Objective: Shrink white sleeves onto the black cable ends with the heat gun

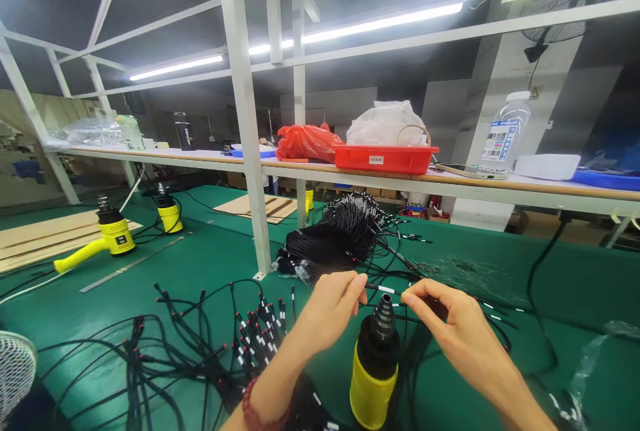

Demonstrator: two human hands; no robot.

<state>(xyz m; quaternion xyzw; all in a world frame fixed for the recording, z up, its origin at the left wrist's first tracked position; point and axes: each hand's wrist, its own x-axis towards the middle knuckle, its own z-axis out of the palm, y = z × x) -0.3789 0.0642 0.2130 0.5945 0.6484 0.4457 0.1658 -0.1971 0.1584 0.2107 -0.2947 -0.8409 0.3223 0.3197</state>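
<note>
A yellow-and-black heat gun (375,364) stands upright between the left hand (327,307) and right hand (453,327), and a thin black cable (383,287) spans the hands just above it. Loose black cables (165,364) sprawl to the left, a coiled cable bundle (340,237) blocks the way ahead, and a white steel post (253,204) rises beyond the left hand.

The black cables (340,237) had smooth, matt rubbery sheathing, the heat gun (373,384) a glossy yellow plastic body, the table (480,377) a matt green surface, the tray (385,159) shiny red plastic, and the shelf (500,182) a smooth wooden edge
</note>
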